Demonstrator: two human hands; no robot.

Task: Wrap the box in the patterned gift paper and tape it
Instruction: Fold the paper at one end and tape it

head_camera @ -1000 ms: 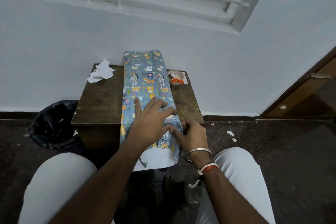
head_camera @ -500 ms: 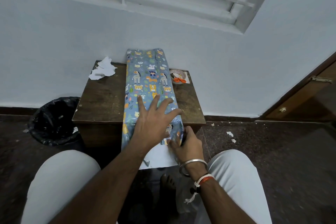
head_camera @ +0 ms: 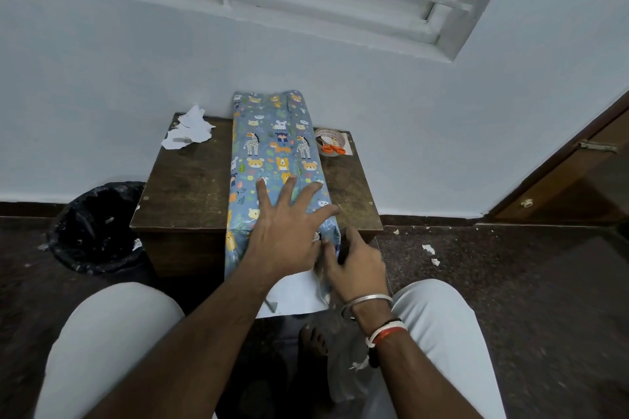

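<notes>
Blue gift paper printed with small animals (head_camera: 275,153) lies as a long wrapped bundle along the middle of the dark brown wooden surface (head_camera: 190,194), from the far edge at the white wall to beyond the near edge; the box is hidden under this paper and cannot be seen itself. Past the near edge of the surface the paper hangs over and shows its plain white underside.

The left hand (head_camera: 289,231) lies flat on the gift paper close to the near edge of the surface, with fingers straight and spread wide, pressing down; the right hand (head_camera: 357,262) is at the near right corner of the surface, fingers curled against the right side of the paper, one fingertip touching it; whether it pinches the paper I cannot tell. A silver metal bracelet (head_camera: 366,301) is on the right wrist.

At the far right corner of the surface stands a brown tape roll (head_camera: 332,138), with small orange-handled scissors (head_camera: 333,149) lying on it; at the far left corner lie torn white paper scraps (head_camera: 189,133); on the floor left of the surface stands a round black bin (head_camera: 98,224).
</notes>
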